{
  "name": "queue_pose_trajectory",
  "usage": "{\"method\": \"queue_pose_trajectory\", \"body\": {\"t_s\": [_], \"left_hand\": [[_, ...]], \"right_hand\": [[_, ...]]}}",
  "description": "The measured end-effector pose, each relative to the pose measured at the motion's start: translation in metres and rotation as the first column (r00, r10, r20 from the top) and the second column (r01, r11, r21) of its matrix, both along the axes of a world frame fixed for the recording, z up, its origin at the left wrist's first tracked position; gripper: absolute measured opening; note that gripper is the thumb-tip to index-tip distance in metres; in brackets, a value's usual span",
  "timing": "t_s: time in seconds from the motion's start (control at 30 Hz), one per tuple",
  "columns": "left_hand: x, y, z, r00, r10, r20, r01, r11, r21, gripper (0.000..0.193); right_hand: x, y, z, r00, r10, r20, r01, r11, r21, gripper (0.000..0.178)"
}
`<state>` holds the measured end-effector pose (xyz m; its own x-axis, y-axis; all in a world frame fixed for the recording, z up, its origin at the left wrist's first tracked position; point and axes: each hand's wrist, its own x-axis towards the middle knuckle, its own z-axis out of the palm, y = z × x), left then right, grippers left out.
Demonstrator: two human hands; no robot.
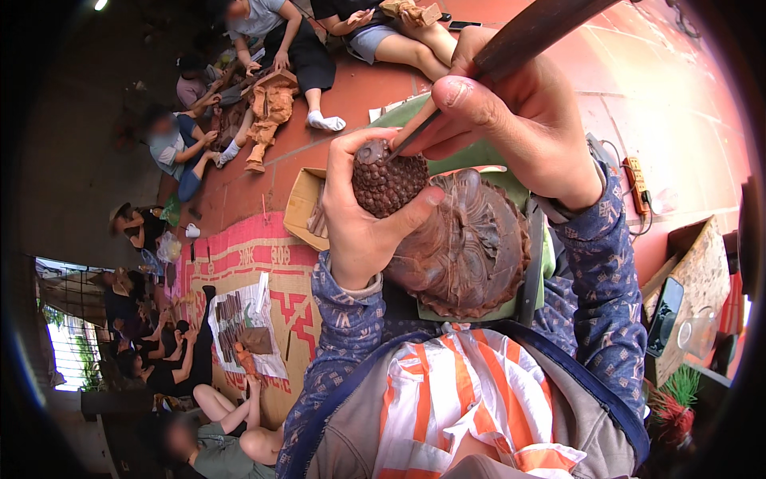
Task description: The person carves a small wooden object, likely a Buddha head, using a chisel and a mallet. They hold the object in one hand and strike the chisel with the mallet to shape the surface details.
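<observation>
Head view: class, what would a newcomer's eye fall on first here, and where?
First, near the centre, the dark brown carving: the left hand clasps its knobbly end, and the right hand, above right, points a dark tool at it. Next come the orange-and-white striped cloth at bottom centre and the red-patterned mat to the left.

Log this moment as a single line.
left grip: wrapped around knobbly part of dark carving | right grip: holding long tool, tip at knobbly part | nearby: orange power strip
</observation>
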<state>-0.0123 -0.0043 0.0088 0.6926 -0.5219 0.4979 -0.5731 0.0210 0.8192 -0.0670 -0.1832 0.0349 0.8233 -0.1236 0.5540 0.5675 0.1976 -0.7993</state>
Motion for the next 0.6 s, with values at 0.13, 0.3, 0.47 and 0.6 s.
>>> {"method": "queue_pose_trajectory", "body": {"t_s": [0.13, 0.3, 0.47, 0.6], "left_hand": [[0.000, 0.001, 0.000, 1.000, 0.022, 0.008, -0.022, 1.000, 0.019, 0.061], [0.000, 0.001, 0.000, 1.000, 0.021, 0.002, -0.021, 1.000, 0.020, 0.059], [-0.001, 0.000, 0.001, 1.000, 0.007, 0.008, -0.007, 1.000, 0.015, 0.057], [-0.002, 0.000, 0.004, 0.999, 0.017, 0.041, -0.019, 0.999, 0.047, 0.057]], "right_hand": [[-0.001, 0.001, 0.001, 1.000, -0.011, -0.009, 0.010, 0.999, -0.036, 0.016], [-0.001, 0.001, 0.001, 1.000, -0.010, 0.019, 0.011, 0.998, -0.069, 0.016], [0.001, 0.000, 0.001, 0.997, 0.004, 0.072, 0.003, 0.995, -0.101, 0.014], [0.013, -0.016, -0.001, 0.936, -0.048, 0.349, 0.176, 0.922, -0.346, 0.012]]}}
